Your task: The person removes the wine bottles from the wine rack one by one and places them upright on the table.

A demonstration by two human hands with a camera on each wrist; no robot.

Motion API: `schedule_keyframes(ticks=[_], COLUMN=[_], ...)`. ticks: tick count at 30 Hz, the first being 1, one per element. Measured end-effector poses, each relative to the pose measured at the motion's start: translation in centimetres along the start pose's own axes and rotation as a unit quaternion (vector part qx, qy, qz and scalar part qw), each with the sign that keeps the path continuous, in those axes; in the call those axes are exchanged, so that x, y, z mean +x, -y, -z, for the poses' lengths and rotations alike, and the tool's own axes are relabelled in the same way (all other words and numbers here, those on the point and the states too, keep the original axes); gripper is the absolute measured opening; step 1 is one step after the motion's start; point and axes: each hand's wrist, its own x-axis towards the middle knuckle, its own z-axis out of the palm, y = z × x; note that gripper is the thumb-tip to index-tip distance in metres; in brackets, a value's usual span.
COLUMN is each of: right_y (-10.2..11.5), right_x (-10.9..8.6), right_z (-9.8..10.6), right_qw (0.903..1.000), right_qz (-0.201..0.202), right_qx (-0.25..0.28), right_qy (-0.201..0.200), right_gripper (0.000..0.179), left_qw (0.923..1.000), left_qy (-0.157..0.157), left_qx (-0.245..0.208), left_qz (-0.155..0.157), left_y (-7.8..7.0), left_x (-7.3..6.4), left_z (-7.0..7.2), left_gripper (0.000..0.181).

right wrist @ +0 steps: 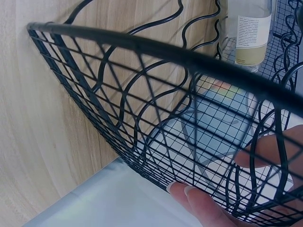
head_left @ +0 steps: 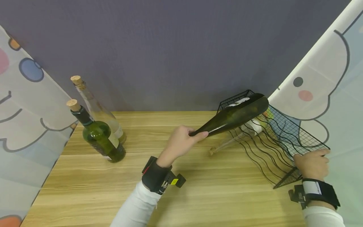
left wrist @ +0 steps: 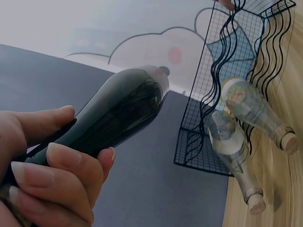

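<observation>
The left grip (head_left: 180, 142) holds the dark bottle (head_left: 235, 116) by its neck, in the air above the wire rack (head_left: 283, 126), while the right grip (head_left: 312, 165) is closed around the near end of this rack. In my judgement the loading is partly done: 2 clear bottles (left wrist: 232, 144) already lie in the rack, the dark bottle is not yet placed, and 2 corked bottles (head_left: 103, 138), standing on the bench (head_left: 198, 189) at left, probably remain.
</observation>
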Motion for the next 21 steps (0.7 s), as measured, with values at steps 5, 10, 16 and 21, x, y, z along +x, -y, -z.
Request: schedule_keyframes(ticks=[5,10,16,21], right_y=[-0.2,-0.4,-0.2,0.0], right_x=[0.0,0.2,0.3,0.2], right_z=[0.0,0.0,-0.1,-0.1], right_qw=[1.0,1.0,1.0,0.9999], right_qz=[-0.007,-0.004,-0.005,-0.011], right_qx=[-0.003,-0.007,-0.003,0.003], right_qy=[0.006,0.003,0.0,0.003], right_gripper=[0.093,0.094,0.094,0.093], left_qw=[0.9997,0.999,0.9982,0.9976], left_qy=[-0.014,-0.027,-0.044,-0.052], left_qx=[-0.018,-0.03,-0.032,-0.034], left_qz=[0.007,0.017,0.026,0.029], left_y=[0.5,0.9,1.8,2.7], left_x=[-0.3,-0.6,-1.1,-1.5], left_z=[0.6,1.6,2.6,3.5], left_gripper=[0.053,0.053,0.053,0.042])
